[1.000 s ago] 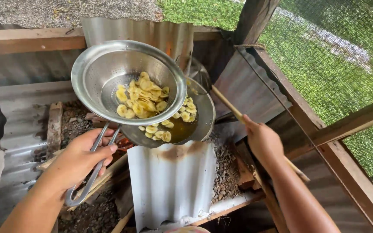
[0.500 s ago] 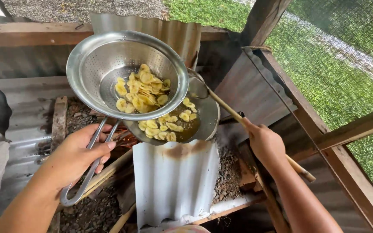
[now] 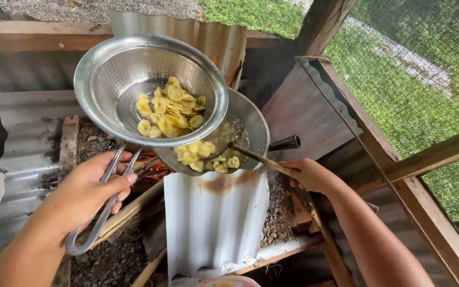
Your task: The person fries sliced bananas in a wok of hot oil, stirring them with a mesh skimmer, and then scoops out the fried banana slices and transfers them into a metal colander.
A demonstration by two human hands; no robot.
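Here the left hand (image 3: 88, 186) grips the strainer (image 3: 150, 87) of chips (image 3: 168, 106) above the pan (image 3: 240, 133); the right hand (image 3: 306, 174) grasps a stick (image 3: 256, 155), scooping.

Pale yellow banana chips (image 3: 170, 109) lie in a shiny silver strainer (image 3: 118, 79) dotted with fine holes. The grey corrugated sheet (image 3: 213, 223) below shows rust-brown scorching, and green netting (image 3: 421, 69) hangs beyond.

A round perforated steel strainer (image 3: 150, 87) of yellow sliced chips (image 3: 170, 109) is sitting above and left of a dark metal frying pan (image 3: 251, 125); a corrugated metal sheet (image 3: 216, 218) is standing before both.
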